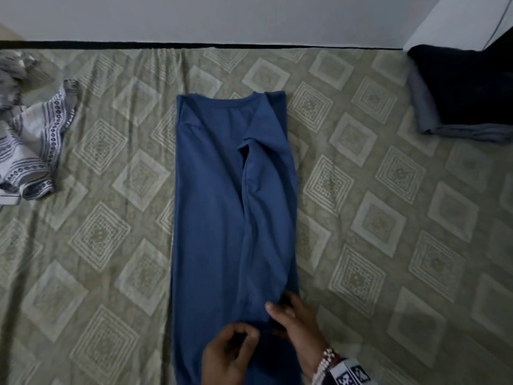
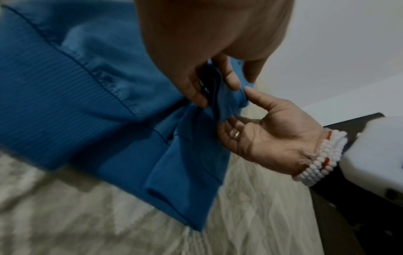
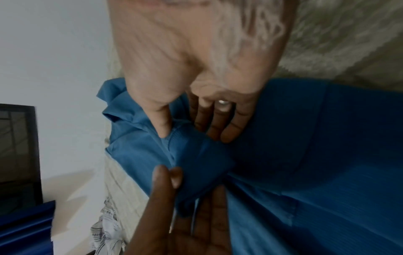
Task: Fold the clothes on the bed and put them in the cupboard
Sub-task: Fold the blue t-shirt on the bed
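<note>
Midway through folding, the blue shirt [image 1: 233, 195] lies lengthwise on the bed [image 1: 374, 245], sides folded in, with left hand [image 1: 230, 354] and right hand [image 1: 297, 318] close together pinching its near hem, probably ready to carry it toward the far collar.

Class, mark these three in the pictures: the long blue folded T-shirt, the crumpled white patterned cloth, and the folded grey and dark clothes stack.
Long blue folded T-shirt [image 1: 213, 195]: head view, flat left panel.
Crumpled white patterned cloth [image 1: 33, 151]: head view, its striped middle.
Folded grey and dark clothes stack [image 1: 466, 90]: head view, dark top layer.
</note>
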